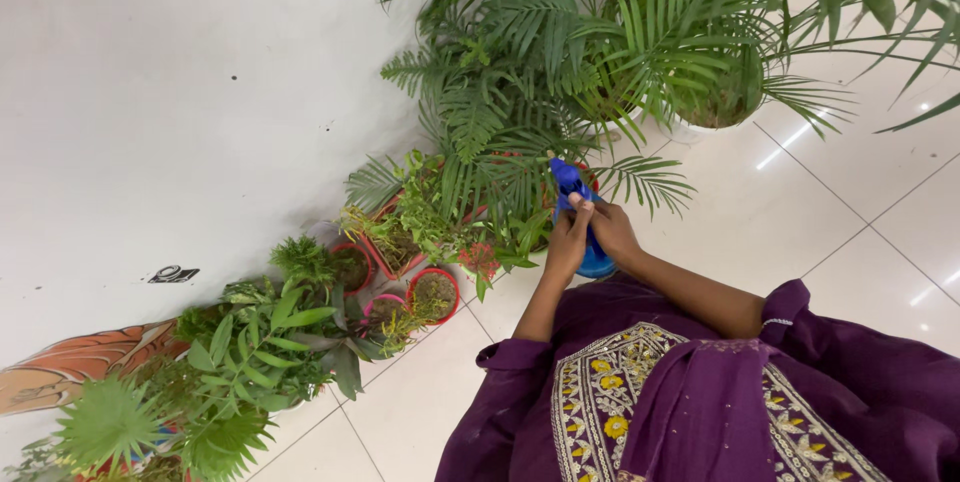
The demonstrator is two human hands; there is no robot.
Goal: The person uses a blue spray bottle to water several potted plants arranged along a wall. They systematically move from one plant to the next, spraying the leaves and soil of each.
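A blue spray bottle [572, 184] is held out in front of me, its nozzle pointing toward the palm plant [510, 92]. My left hand [567, 240] wraps the bottle from the left, fingers near the trigger. My right hand [613, 230] grips it from the right, and the round blue base [597, 264] shows below the fingers. Both purple sleeves reach forward from the bottom of the view.
A row of small red pots [434, 294] with green plants lines the white wall [180, 92] down to the bottom left. A large white pot [712, 122] with a palm stands at the back right. White glossy floor tiles [800, 212] lie to the right.
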